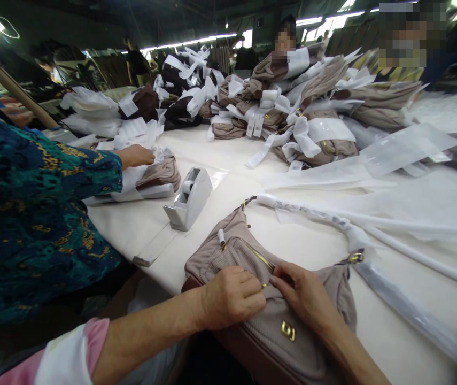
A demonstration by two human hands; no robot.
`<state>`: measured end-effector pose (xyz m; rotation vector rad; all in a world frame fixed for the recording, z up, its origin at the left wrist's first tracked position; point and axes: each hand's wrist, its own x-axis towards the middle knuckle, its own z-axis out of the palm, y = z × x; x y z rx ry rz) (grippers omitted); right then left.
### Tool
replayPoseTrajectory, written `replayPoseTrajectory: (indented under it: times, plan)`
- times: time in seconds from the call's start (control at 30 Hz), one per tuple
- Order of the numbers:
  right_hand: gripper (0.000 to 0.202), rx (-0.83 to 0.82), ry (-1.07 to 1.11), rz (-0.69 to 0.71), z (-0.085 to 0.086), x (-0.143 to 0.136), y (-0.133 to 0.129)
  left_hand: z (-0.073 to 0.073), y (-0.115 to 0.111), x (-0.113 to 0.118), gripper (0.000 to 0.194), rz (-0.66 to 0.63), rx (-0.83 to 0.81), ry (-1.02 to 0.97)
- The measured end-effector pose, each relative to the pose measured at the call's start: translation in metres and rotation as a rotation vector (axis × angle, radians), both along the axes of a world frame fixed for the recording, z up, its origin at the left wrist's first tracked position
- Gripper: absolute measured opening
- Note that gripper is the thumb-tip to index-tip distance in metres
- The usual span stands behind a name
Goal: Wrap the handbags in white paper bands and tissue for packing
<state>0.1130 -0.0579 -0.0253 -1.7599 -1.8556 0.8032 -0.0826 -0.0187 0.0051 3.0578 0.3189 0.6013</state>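
A taupe shoulder bag (248,246) with brown trim lies on the white table in front of me, partly hanging over the edge. Across its front runs a gold zipper (261,258); lower down sits a gold emblem (287,330). My left hand (232,298) is closed over the front, with a small gold zipper pull (264,286) showing at its fingertips. Close beside it, my right hand (302,291) pinches the bag at the zipper's lower end. White wrapping covers much of the bag's strap (312,208), which curves away across the table.
A grey tape dispenser (190,200) stands beyond the bag. To the left, a co-worker's hand (137,155) rests at another taupe bag (160,174). Many wrapped bags (276,101) are heaped at the back. White wrapping sheets (408,149) and tubes (424,262) cover the right side.
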Motion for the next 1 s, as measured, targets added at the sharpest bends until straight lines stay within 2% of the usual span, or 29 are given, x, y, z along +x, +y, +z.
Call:
replayPoseTrajectory:
  times: [0.07, 0.13, 0.2, 0.3, 0.4, 0.5, 0.6, 0.7, 0.83, 1.0]
  plan:
    - [0.011, 0.074, 0.060, 0.025, 0.002, 0.002, -0.001, 0.001, -0.001, 0.000, 0.011, 0.169, -0.061, 0.036]
    - [0.024, 0.172, 0.108, 0.120, 0.004, 0.002, 0.000, 0.003, 0.000, 0.003, 0.007, 0.318, -0.127, 0.091]
    - [0.033, 0.198, 0.106, 0.256, 0.005, 0.001, 0.004, 0.003, 0.002, 0.006, 0.009, 0.379, -0.175, 0.145]
    - [0.032, 0.135, 0.047, 0.348, 0.005, 0.000, 0.013, 0.003, 0.007, 0.011, 0.011, 0.298, -0.153, 0.175]
    - [0.028, 0.088, 0.063, 0.315, -0.001, 0.001, 0.017, 0.004, 0.008, 0.010, 0.016, 0.081, -0.005, 0.135]
    - [0.024, 0.095, 0.117, 0.280, -0.009, 0.002, 0.015, 0.009, 0.003, 0.003, 0.013, -0.071, 0.090, 0.006]
    - [0.022, 0.110, 0.161, 0.256, -0.016, 0.003, 0.015, 0.013, -0.005, -0.005, 0.005, -0.145, 0.116, -0.144]
    - [0.023, 0.078, 0.222, 0.266, -0.016, 0.005, 0.017, 0.011, -0.011, -0.014, 0.000, -0.113, 0.120, -0.209]
    - [0.022, 0.030, 0.332, 0.274, -0.009, 0.010, 0.020, 0.006, -0.012, -0.024, 0.006, -0.028, 0.090, -0.211]
    - [0.023, 0.062, 0.233, 0.086, 0.008, 0.012, 0.005, 0.007, -0.010, -0.023, 0.008, 0.037, 0.014, -0.147]
